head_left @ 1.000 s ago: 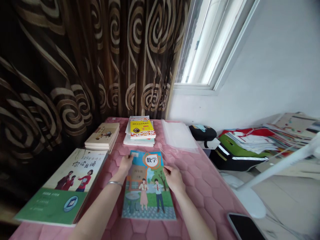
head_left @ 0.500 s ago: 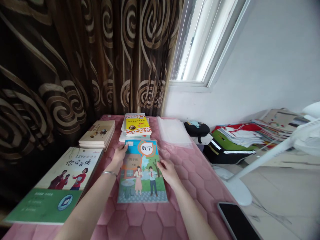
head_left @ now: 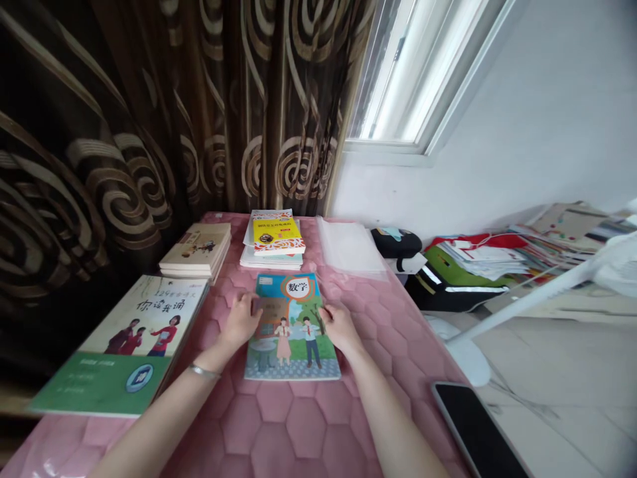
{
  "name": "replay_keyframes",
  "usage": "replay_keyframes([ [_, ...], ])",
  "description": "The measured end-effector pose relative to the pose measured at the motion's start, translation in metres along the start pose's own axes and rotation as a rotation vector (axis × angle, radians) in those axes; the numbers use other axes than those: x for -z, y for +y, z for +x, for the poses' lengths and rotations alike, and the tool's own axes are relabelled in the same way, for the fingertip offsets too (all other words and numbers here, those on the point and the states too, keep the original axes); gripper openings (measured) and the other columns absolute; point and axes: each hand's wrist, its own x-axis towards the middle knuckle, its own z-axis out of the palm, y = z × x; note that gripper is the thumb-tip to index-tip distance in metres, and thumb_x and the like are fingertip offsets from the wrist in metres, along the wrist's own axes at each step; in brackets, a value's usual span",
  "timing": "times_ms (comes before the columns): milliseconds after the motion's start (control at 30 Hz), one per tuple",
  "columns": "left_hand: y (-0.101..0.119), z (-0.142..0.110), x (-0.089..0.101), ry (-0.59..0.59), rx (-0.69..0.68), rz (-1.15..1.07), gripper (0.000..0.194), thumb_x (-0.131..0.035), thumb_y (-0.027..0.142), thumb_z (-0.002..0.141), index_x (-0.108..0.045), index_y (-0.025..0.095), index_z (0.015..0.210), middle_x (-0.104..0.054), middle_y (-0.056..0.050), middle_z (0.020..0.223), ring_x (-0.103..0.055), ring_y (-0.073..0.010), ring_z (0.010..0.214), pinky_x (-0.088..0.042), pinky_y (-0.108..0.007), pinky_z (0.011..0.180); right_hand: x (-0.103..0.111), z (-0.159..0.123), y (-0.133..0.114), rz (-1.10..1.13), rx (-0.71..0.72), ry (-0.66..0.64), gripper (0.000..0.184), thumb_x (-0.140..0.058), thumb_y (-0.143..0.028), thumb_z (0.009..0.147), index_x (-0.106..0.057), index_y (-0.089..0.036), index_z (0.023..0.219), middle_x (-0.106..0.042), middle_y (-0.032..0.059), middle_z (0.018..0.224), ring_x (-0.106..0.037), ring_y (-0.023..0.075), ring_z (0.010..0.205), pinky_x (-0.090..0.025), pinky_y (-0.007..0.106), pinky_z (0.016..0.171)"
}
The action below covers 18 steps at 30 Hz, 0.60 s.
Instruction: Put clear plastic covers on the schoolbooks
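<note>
A maths textbook with a blue and green cover lies face up on the pink quilted table cover, or just over it; I cannot tell which. At its left edge my left hand is closed, the thumb on the cover and the other fingers curled at the side. My right hand grips the right edge, its fingertips partly hidden. Beyond the textbook stands a small pile of books with a yellow book near its top.
On the left are a large green and white book and a stack of beige books. Clear plastic covers lie at the back right. A phone rests at the right edge, beside a white fan.
The textbook has moved back from the yellow book's pile, so a gap shows between them. Both hands have gone with it, and the view has shifted slightly.
</note>
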Motion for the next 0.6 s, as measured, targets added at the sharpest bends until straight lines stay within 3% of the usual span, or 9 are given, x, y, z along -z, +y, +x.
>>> replay_keyframes([
  [100, -0.011, -0.029, 0.02, -0.111, 0.04, 0.05, 0.019, -0.059, 0.009, 0.073, -0.058, 0.018, 0.089, -0.065, -0.004, 0.091, -0.066, -0.0169, 0.083, -0.054, -0.033, 0.082, 0.001, 0.0, 0.0, -0.007, 0.011, -0.015, 0.028, -0.042, -0.029, 0.092, -0.067, -0.017, 0.089, -0.072, 0.0097, 0.088, -0.065, 0.0204, 0.081, -0.042, 0.026, 0.07],
  [233, -0.017, -0.067, 0.033, -0.243, 0.119, 0.093, 0.017, -0.054, 0.014, 0.082, -0.052, 0.019, 0.098, -0.067, -0.001, 0.081, -0.067, -0.0158, 0.073, -0.054, -0.027, 0.065, 0.001, 0.0, 0.001, 0.013, 0.014, -0.048, 0.028, -0.044, -0.031, 0.091, -0.067, -0.016, 0.092, -0.073, 0.0104, 0.089, -0.067, 0.0217, 0.083, -0.044, 0.027, 0.071],
  [433, -0.016, -0.093, 0.025, -0.162, 0.018, 0.237, 0.018, -0.045, 0.016, 0.087, -0.048, 0.018, 0.105, -0.067, -0.004, 0.077, -0.069, -0.0205, 0.077, -0.051, -0.031, 0.068, -0.003, 0.0, 0.003, 0.022, -0.009, -0.082, 0.029, -0.042, -0.03, 0.092, -0.066, -0.016, 0.099, -0.073, 0.0112, 0.096, -0.068, 0.0209, 0.09, -0.046, 0.026, 0.075],
  [600, -0.014, -0.098, 0.017, -0.152, 0.004, 0.429, 0.035, -0.034, 0.013, 0.091, -0.041, 0.011, 0.125, -0.071, -0.013, 0.093, -0.07, -0.023, 0.089, -0.053, -0.033, 0.075, -0.001, -0.002, 0.0, -0.005, -0.022, -0.09, 0.03, -0.04, -0.031, 0.094, -0.065, -0.017, 0.1, -0.073, 0.0092, 0.097, -0.068, 0.0197, 0.09, -0.047, 0.025, 0.074],
])
